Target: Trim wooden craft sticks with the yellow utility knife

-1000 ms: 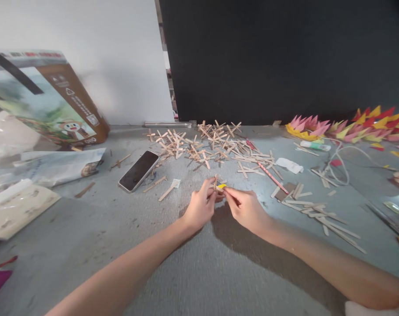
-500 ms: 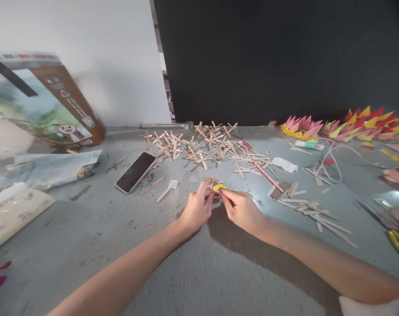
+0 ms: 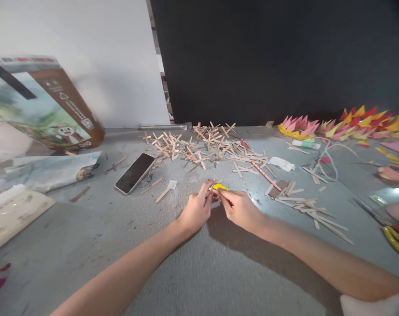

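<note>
Stick [image 3: 213, 184] had dipped slightly; left hand [image 3: 196, 211] pinched it, right hand [image 3: 243, 211] closed, contents unclear; any loosening risked slippage.

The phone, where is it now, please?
In the head view, the phone lies left of centre on the table, beside wooden sticks, beyond the left hand.

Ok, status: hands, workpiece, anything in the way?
Left hand pinching wooden stick. Right hand at yellow piece, grip unclear. Phone apart from both hands.

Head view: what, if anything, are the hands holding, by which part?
The left hand pinches a wooden craft stick, exact spot hidden. For the right hand, I cannot tell.
</note>
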